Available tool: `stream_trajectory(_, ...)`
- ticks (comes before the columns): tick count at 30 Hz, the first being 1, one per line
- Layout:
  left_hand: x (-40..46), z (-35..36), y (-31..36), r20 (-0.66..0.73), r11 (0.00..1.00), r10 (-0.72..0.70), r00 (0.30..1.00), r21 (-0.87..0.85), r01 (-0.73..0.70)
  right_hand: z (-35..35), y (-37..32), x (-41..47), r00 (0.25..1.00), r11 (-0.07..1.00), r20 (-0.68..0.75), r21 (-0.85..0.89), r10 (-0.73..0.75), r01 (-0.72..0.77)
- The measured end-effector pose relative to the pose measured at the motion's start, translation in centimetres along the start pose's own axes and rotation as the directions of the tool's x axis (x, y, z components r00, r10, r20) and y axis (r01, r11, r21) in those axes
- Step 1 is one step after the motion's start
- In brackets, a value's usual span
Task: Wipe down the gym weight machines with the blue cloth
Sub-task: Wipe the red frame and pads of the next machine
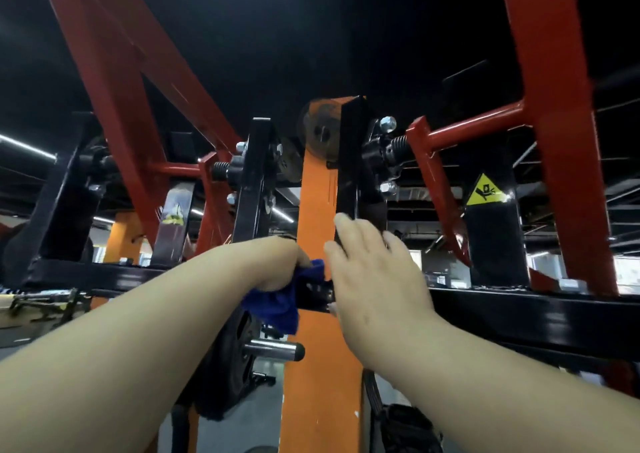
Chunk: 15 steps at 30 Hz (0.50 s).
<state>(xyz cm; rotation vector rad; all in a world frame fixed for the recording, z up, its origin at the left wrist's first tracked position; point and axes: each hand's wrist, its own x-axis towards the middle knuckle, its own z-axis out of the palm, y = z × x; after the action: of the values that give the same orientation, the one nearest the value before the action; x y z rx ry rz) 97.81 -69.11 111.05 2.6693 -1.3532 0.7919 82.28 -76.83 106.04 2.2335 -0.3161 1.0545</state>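
Note:
The weight machine fills the head view: an orange upright post (pixel 320 210) in the middle, black brackets and a black cross beam (pixel 519 310), and red arms (pixel 550 113) above. My left hand (pixel 277 265) grips the bunched blue cloth (pixel 277 303) against the black beam just left of the orange post. My right hand (pixel 374 272) rests with straight fingers on the black bracket (pixel 353 161) to the right of the post, its fingertips on the bracket's lower edge. Part of the cloth is hidden under my left hand.
A chrome weight peg (pixel 273 350) and a black weight plate (pixel 232 359) sit below my left hand. A yellow warning sticker (pixel 485 191) is on a black upright at right. Bolts and springs stick out beside the brackets. More gym machines stand behind at left.

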Motion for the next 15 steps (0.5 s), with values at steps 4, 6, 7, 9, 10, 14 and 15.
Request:
stream_trajectory(4,-1.8,1.2,-1.0,-0.026,0.99,0.05,0.998,0.135,-0.046,0.3,-0.7,2.4,0.984,0.981,0.122,-0.124,-0.132,0.147)
stream_trajectory(6,-2.3,1.4,-2.5,-0.115,0.995,0.078,0.99,0.067,-0.07,0.2,-1.5,3.2,0.963,0.967,0.228,-0.171,-0.145,0.186)
stream_trajectory(7,-2.6,1.1,-3.6,-0.172,0.997,0.069,0.983,0.032,-0.064,0.1,-1.9,3.5,0.95,0.961,0.271,-0.181,-0.158,0.211)
stream_trajectory(9,-3.1,0.1,-5.9,-0.32,1.0,0.012,0.947,0.013,-0.008,-0.1,-2.5,4.0,0.949,0.968,0.262,-0.127,-0.176,0.215)
stream_trajectory(10,-3.2,-0.4,-7.0,-0.45,1.0,-0.008,0.893,0.022,0.02,0.0,-2.8,4.4,0.959,0.978,0.227,-0.083,-0.17,0.193)
stream_trajectory(14,-2.3,0.7,-9.1,-0.782,0.995,-0.096,0.616,-0.086,0.046,1.7,-4.0,6.0,0.964,0.99,0.233,-0.027,-0.126,0.136)
stream_trajectory(15,-2.1,1.8,-8.6,-0.77,0.993,-0.107,0.628,-0.115,0.028,2.1,-4.4,6.2,0.955,0.992,0.272,0.0,-0.12,0.124)
